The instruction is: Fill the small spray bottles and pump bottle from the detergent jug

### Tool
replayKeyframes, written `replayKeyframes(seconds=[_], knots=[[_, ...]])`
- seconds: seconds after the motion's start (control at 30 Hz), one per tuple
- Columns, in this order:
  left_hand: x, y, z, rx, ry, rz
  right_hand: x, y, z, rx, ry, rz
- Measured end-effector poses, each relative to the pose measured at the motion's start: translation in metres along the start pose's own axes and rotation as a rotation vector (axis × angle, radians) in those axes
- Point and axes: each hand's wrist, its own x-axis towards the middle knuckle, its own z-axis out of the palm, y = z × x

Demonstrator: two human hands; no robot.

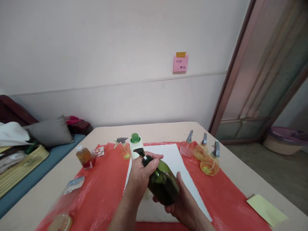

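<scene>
My left hand (142, 170) is closed around the neck of a dark green pump bottle (163, 186), just below its black pump head (139, 151). My right hand (181, 202) cups the bottle's body from underneath, fingers wrapped round it. The bottle is tilted, its pump pointing up and to the left, and I hold it above a white cloth (173, 157) lying on a red plastic sheet (101, 189).
On the sheet stand a white jar with a green cap (136, 142), a small yellow spray bottle (125, 149), an amber bottle (84, 158), and three round spray bottles (204, 154) at right. A clear bottle (64, 205) lies near left. A yellow note (266, 210) lies near the table's right edge.
</scene>
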Motion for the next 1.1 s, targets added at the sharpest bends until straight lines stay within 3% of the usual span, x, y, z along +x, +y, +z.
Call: replayKeyframes(seconds=[0.17, 0.3, 0.33, 0.5, 0.67, 0.83, 1.0, 1.1], knots=[[-0.001, 0.005, -0.005, 0.056, 0.007, 0.006, 0.0, 0.005, 0.005, 0.039, -0.045, -0.255], [-0.002, 0.009, -0.005, 0.069, 0.007, 0.002, 0.001, 0.009, 0.005, 0.036, -0.133, 0.045], [-0.002, 0.01, -0.005, 0.063, 0.012, -0.002, 0.001, 0.01, 0.004, 0.037, -0.136, 0.054], [0.0, 0.008, -0.004, 0.013, 0.07, 0.011, 0.001, 0.01, 0.01, 0.05, -0.038, -0.262], [0.002, 0.003, -0.004, -0.012, 0.03, -0.03, 0.004, 0.009, 0.013, 0.062, -0.052, -0.025], [0.004, 0.004, -0.008, 0.018, 0.107, 0.014, 0.008, 0.015, 0.012, 0.075, -0.015, -0.246], [0.006, 0.001, -0.012, -0.039, 0.147, 0.028, 0.012, 0.018, 0.014, 0.142, 0.015, -0.047], [0.009, 0.001, -0.018, -0.136, 0.23, 0.027, 0.017, 0.017, 0.013, 0.122, 0.126, -0.093]])
